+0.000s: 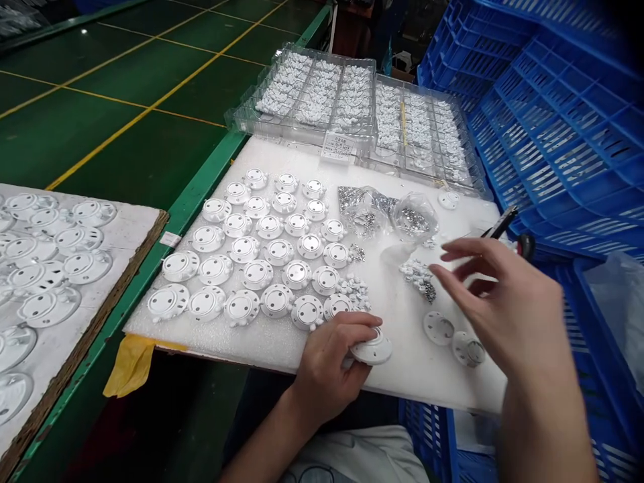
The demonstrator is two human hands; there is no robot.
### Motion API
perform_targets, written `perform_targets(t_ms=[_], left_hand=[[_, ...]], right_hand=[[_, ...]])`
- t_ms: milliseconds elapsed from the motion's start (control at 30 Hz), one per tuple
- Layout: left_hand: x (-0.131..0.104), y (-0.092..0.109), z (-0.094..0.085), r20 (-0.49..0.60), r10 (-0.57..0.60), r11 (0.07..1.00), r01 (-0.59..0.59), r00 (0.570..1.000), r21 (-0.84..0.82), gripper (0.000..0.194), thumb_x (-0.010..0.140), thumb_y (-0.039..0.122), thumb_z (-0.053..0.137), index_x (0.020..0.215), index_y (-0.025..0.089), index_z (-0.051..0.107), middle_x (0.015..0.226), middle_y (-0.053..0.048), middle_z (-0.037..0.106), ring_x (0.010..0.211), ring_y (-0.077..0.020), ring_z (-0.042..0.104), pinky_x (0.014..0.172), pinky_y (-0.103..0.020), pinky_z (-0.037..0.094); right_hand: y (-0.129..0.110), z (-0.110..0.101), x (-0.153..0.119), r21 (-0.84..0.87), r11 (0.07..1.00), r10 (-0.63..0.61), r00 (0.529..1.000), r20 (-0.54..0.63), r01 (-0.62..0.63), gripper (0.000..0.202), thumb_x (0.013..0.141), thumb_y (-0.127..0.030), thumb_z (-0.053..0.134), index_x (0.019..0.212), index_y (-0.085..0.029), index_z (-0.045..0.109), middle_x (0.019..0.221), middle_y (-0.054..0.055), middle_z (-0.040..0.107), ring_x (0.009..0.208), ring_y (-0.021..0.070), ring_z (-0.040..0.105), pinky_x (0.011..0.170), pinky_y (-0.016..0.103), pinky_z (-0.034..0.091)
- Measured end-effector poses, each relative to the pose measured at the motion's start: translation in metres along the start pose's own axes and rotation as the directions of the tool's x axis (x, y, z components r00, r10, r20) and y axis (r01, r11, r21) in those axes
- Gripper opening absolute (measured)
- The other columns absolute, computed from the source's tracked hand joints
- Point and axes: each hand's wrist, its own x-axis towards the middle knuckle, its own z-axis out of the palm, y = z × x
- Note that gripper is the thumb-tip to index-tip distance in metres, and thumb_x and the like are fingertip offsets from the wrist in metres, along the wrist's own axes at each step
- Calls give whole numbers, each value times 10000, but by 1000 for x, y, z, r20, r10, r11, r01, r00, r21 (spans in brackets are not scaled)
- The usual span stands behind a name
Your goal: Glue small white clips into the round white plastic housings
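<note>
My left hand (335, 355) grips a round white disc (375, 349) by its edge, at the front of the white foam board (282, 342). My right hand (496, 295) is raised over the board's right side, thumb and fingers apart, with nothing visible between them. Beneath and beside it lie small white parts (415, 272) and a little heap of dark metal pieces (428, 291). Two loose round white parts, one (439, 328) left of the other (467, 349), rest below. Rows of round white discs (244, 249) cover the board's left half.
Plastic bags of small metal parts (413, 215) lie mid-board. Clear trays (314, 94) filled with white parts stand at the back. Blue crates (568, 134) rise on the right. Another board (125, 231) with white discs is at left, beyond a green rail (201, 178).
</note>
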Motion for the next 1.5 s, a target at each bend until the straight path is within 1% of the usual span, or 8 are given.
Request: perform_targets(t_ms=[133,233,467,967,1067,1233,1333,1500], left_hand=[[0,0,0,-9,-3,1000,3,1000,-26,159,939,87,640,1060,188,615,1039,-120,785,936,-215,783,791,-301,645],[1,0,0,-3,-7,999,7,1000,-39,132,955,109,648,1059,187,625,1037,-119,791,933,-209,784,793,-291,637],[0,0,1,-7,-16,999,15,1000,-34,155,949,104,658,1073,193,631,1048,-112,789,941,-214,785,794,-299,643],[0,1,1,-4,-5,1000,5,1000,-14,145,948,105,657,1066,184,625,1042,-121,787,936,-217,785,787,-301,651],[1,1,1,-3,0,1000,0,1000,-1,147,952,105,652,1072,184,626,1043,-120,788,939,-217,786,786,-301,650],[1,1,2,4,-12,1000,12,1000,-4,128,962,136,656,1072,196,632,1053,-109,792,944,-209,784,800,-296,647],[1,1,1,7,-13,1000,13,1000,-1,120,964,147,665,1069,195,630,1053,-111,793,947,-207,784,808,-294,646],[1,1,1,7,3,1000,-3,1000,0,145,951,113,664,1072,186,630,1057,-117,791,953,-208,784,801,-289,643]], right_hand=[[6,-19,-21,-137,987,-74,994,79,84,183,988,-362,569,899,-233,663,829,4,661,577,127,605,557,277,459],[15,-14,-29,-138,984,-84,979,188,111,231,1011,-348,508,889,-221,657,817,18,650,538,130,593,525,290,441],[26,5,-35,-197,975,-41,959,280,99,334,1027,-402,456,850,-203,658,841,39,605,535,136,554,507,302,379],[22,15,-34,-462,884,57,961,272,78,183,909,-315,532,784,-202,604,835,42,609,524,144,439,503,293,182],[19,13,-33,-403,911,18,968,250,87,179,901,-312,525,764,-209,576,804,34,595,519,143,447,492,295,202],[0,12,-46,-12,988,-139,937,321,151,160,950,-272,531,806,-216,574,798,-2,578,528,105,515,524,277,381],[-7,15,-60,-67,970,-195,914,357,234,225,1017,-272,469,836,-215,590,837,6,612,539,110,547,478,281,326],[-2,6,-71,-167,953,-195,933,302,253,258,1061,-335,464,921,-220,647,863,24,644,631,143,608,476,284,316]])
